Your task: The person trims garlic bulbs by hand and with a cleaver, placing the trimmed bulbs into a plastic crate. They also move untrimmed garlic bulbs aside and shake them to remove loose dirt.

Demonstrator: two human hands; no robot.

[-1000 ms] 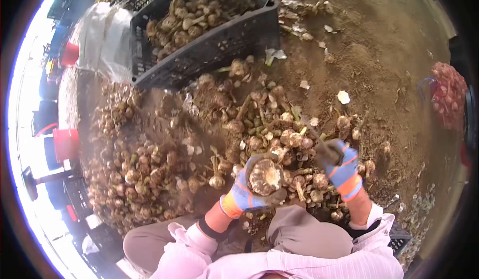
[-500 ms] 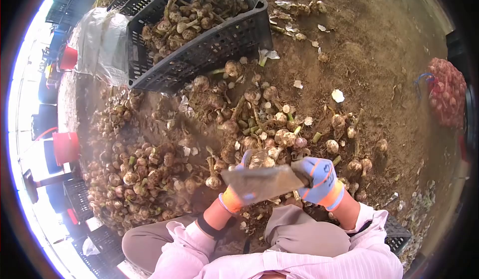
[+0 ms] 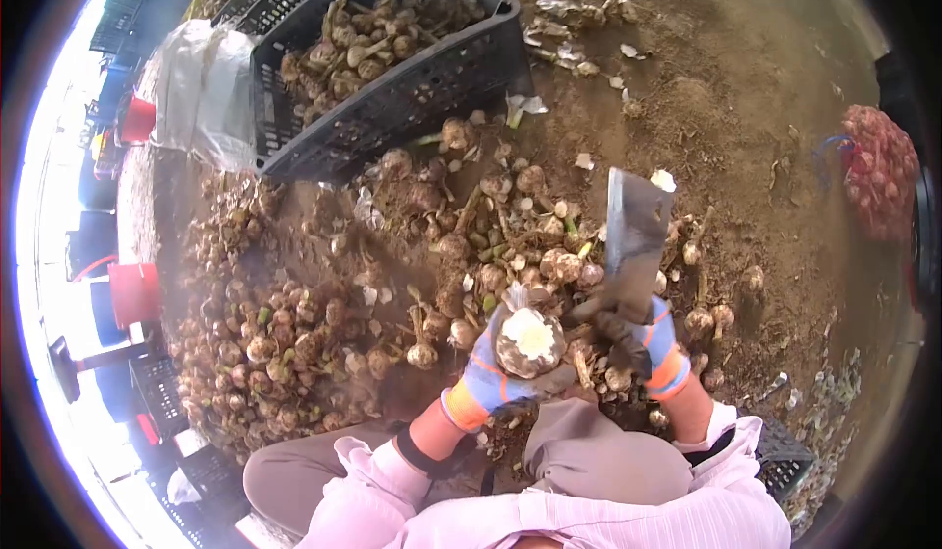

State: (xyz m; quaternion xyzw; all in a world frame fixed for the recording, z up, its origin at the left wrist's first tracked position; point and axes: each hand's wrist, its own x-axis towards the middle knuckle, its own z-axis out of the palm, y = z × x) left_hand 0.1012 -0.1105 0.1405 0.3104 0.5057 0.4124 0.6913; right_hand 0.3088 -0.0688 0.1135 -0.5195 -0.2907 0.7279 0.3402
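My left hand (image 3: 496, 372), in a blue and orange glove, is wrapped round a large garlic bulb (image 3: 530, 341). A pale, cut-looking face of the bulb points up at me. A broad-bladed cleaver (image 3: 636, 235) is in my gloved right hand (image 3: 638, 341), its blade standing up and away from me. The blade is apart from the bulb. Loose garlic bulbs (image 3: 559, 264) with stems lie on the ground just beyond both hands. To the left of my left hand spreads a big heap of garlic (image 3: 285, 338).
A black plastic crate (image 3: 392, 88) holding garlic stands at the upper left, beside a white sack (image 3: 196, 93). Red buckets (image 3: 133, 294) line the left side. A red net bag (image 3: 878, 171) sits far right. Peel scraps litter the dirt floor (image 3: 746, 137).
The cleaver has swung from lying across in front of my left hand to pointing away on the right. My left hand has turned, and the bulb's pale face now shows.
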